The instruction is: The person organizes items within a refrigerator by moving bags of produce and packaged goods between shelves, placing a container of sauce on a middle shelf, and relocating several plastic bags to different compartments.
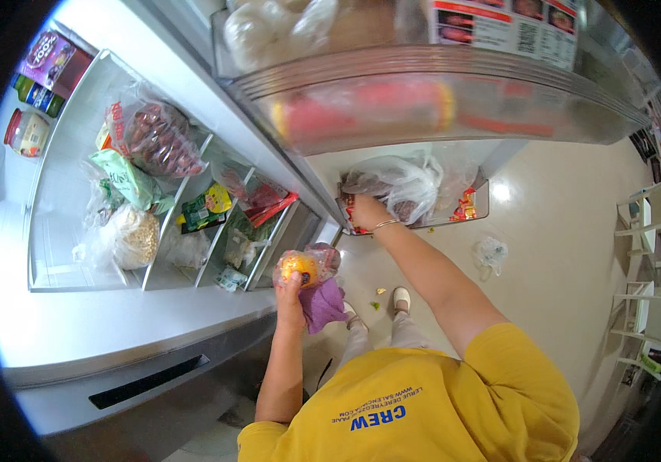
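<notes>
My left hand [290,308] is closed around a clear plastic package [300,267] with a round orange-yellow patch. A purple cloth [323,305] hangs from the same hand. Down in the low door bin [454,219] of the fridge is my right hand [367,212], a bracelet on its wrist. Its fingers point into the bin's left end among small red packets [350,215] and are mostly hidden. Beside that hand lies a white plastic bag [407,185] with something dark inside, and more red-and-yellow packets [465,204] sit at the bin's right end.
An upper door bin [454,123] with a blurred red packet juts overhead. Fridge shelves [61,262] at left hold a bag of dark red fruit [162,138], bagged food and jars. A crumpled clear bag [490,256] and small scraps lie on the floor. White racks [646,231] stand at right.
</notes>
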The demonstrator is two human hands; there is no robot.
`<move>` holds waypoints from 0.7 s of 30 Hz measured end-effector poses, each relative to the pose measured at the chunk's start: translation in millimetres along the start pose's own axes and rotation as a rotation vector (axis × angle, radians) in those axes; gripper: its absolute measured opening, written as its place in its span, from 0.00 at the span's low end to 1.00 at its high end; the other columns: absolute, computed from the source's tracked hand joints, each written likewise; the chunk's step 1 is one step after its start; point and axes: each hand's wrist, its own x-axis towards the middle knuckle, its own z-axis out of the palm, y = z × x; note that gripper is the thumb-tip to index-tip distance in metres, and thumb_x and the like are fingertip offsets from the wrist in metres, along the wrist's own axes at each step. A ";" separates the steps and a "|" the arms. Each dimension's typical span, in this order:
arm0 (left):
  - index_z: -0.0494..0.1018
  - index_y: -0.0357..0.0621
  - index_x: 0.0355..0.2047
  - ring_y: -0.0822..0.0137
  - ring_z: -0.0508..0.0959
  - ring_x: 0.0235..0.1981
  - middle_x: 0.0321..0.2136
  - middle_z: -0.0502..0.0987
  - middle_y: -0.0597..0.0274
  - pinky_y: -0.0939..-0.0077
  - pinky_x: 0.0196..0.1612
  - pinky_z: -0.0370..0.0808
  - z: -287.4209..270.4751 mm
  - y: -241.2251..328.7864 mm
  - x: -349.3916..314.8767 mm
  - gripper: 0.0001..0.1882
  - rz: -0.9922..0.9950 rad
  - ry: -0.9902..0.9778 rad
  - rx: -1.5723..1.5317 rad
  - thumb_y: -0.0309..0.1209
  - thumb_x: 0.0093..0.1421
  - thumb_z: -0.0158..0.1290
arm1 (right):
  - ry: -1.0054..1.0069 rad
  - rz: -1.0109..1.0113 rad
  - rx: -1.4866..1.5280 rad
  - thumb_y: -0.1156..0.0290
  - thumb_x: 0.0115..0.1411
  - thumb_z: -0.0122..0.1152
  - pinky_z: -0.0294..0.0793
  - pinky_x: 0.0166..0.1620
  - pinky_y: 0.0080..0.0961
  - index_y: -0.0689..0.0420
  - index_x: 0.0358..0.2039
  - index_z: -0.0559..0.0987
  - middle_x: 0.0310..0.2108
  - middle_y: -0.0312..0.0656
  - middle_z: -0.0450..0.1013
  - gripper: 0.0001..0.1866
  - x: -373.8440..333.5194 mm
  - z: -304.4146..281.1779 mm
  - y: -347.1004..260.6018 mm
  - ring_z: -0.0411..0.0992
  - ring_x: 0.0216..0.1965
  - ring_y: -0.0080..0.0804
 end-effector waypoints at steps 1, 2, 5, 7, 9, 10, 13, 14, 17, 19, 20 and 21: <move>0.59 0.40 0.53 0.63 0.72 0.45 0.44 0.69 0.57 0.66 0.48 0.70 1.9 4.4 -4.0 0.31 0.034 -0.013 0.059 0.39 0.52 0.54 | 0.042 0.144 0.087 0.74 0.47 0.52 0.71 0.40 0.44 0.69 0.31 0.73 0.32 0.63 0.71 0.12 3.8 -2.0 8.1 0.71 0.37 0.57; 0.58 0.40 0.54 0.63 0.72 0.45 0.44 0.69 0.57 0.66 0.48 0.70 -3.3 2.5 -5.4 0.31 0.030 -0.002 0.051 0.39 0.52 0.54 | 0.083 0.288 0.166 0.73 0.47 0.53 0.70 0.40 0.44 0.70 0.29 0.74 0.31 0.63 0.71 0.12 -0.1 -22.0 -2.8 0.71 0.37 0.56; 0.58 0.40 0.54 0.62 0.72 0.46 0.44 0.69 0.56 0.65 0.49 0.70 -13.1 -0.4 -7.2 0.32 0.014 0.042 0.019 0.39 0.52 0.55 | 0.451 0.288 0.223 0.73 0.52 0.50 0.70 0.40 0.41 0.67 0.26 0.75 0.31 0.60 0.72 0.10 6.6 -0.5 18.0 0.72 0.36 0.54; 0.58 0.41 0.54 0.62 0.71 0.46 0.44 0.69 0.56 0.64 0.49 0.70 -12.9 2.5 -8.2 0.32 0.001 0.090 -0.015 0.38 0.52 0.55 | 0.227 0.081 0.298 0.74 0.53 0.48 0.70 0.41 0.40 0.65 0.28 0.76 0.31 0.57 0.73 0.09 2.6 9.3 26.1 0.72 0.36 0.53; 0.58 0.41 0.54 0.61 0.72 0.46 0.44 0.69 0.56 0.64 0.50 0.69 -20.0 0.7 -8.1 0.32 0.010 0.099 -0.040 0.38 0.52 0.55 | 0.054 -0.073 0.210 0.73 0.51 0.49 0.71 0.42 0.38 0.62 0.31 0.76 0.32 0.53 0.74 0.09 2.3 3.7 15.8 0.72 0.38 0.51; 0.58 0.41 0.55 0.61 0.72 0.46 0.44 0.69 0.56 0.64 0.50 0.69 -23.6 0.0 -8.8 0.32 0.014 0.108 -0.050 0.38 0.52 0.55 | 0.018 -0.066 0.094 0.73 0.51 0.50 0.71 0.42 0.37 0.62 0.30 0.77 0.33 0.53 0.74 0.10 2.8 -3.0 5.9 0.72 0.38 0.50; 0.57 0.41 0.55 0.62 0.71 0.46 0.45 0.68 0.55 0.64 0.50 0.69 -22.2 1.8 -9.8 0.31 0.010 0.106 0.006 0.37 0.53 0.53 | -0.128 0.004 -0.303 0.71 0.46 0.54 0.72 0.43 0.36 0.60 0.31 0.78 0.35 0.53 0.74 0.11 11.6 -11.8 -8.5 0.73 0.39 0.49; 0.57 0.41 0.55 0.62 0.71 0.46 0.45 0.68 0.55 0.65 0.50 0.69 -23.7 0.8 -9.9 0.31 0.009 0.101 0.018 0.37 0.53 0.53 | -0.193 0.014 -0.357 0.70 0.46 0.54 0.73 0.43 0.35 0.60 0.32 0.78 0.36 0.53 0.74 0.13 14.7 -12.8 -11.8 0.73 0.39 0.48; 0.57 0.42 0.55 0.62 0.71 0.46 0.46 0.68 0.55 0.66 0.50 0.69 -30.0 -4.8 -10.7 0.30 0.013 0.093 0.033 0.36 0.54 0.52 | -0.391 0.036 -0.475 0.68 0.44 0.55 0.73 0.42 0.34 0.58 0.35 0.78 0.36 0.52 0.74 0.16 14.6 -29.8 -29.7 0.73 0.39 0.46; 0.57 0.42 0.55 0.62 0.71 0.46 0.46 0.68 0.55 0.66 0.50 0.69 -30.6 -7.3 -10.9 0.29 0.021 0.098 0.032 0.36 0.54 0.52 | -0.525 0.046 -0.477 0.67 0.43 0.55 0.74 0.42 0.33 0.58 0.35 0.78 0.36 0.51 0.75 0.17 13.3 -39.7 -36.8 0.74 0.39 0.45; 0.57 0.42 0.55 0.62 0.71 0.46 0.46 0.68 0.55 0.66 0.50 0.69 -25.9 -7.5 -10.3 0.29 0.019 0.089 0.032 0.36 0.54 0.52 | -0.541 0.026 -0.479 0.66 0.43 0.55 0.74 0.41 0.34 0.59 0.34 0.78 0.36 0.51 0.75 0.17 12.3 -33.7 -26.4 0.74 0.39 0.45; 0.57 0.42 0.55 0.62 0.71 0.46 0.46 0.68 0.55 0.66 0.50 0.69 -20.2 -6.6 -10.5 0.30 0.017 0.080 0.034 0.36 0.54 0.52 | -0.558 0.006 -0.479 0.64 0.43 0.55 0.74 0.41 0.34 0.59 0.33 0.78 0.36 0.51 0.75 0.17 11.0 -18.6 -9.5 0.74 0.39 0.45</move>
